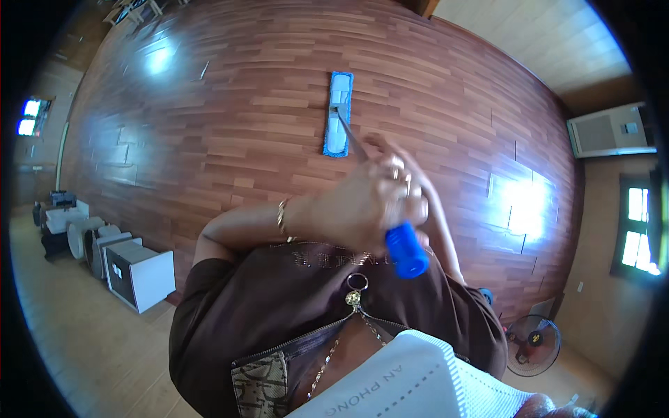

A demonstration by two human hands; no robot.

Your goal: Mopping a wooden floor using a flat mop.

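Observation:
A flat mop with a blue-fringed, pale head (339, 143) lies on the wooden floor ahead of me, its handle rising toward my chest. Around the upper handle, just below its blue end grip (406, 252), my left hand (390, 198) is closed; rings show on its fingers and a bracelet on the wrist. Farther down the pole, partly behind the left hand, my right hand (385, 148) is closed on the handle too. Its fingers are slightly blurred, and the left hand covers part of it.
Brown wood-look flooring (265, 104) spreads around the mop. A white box (143, 279) and other items stand along the left side. At the right are a standing fan (533, 345) and a pale boxy unit (610, 132) by the wall. Wooden furniture legs (132, 12) show far left.

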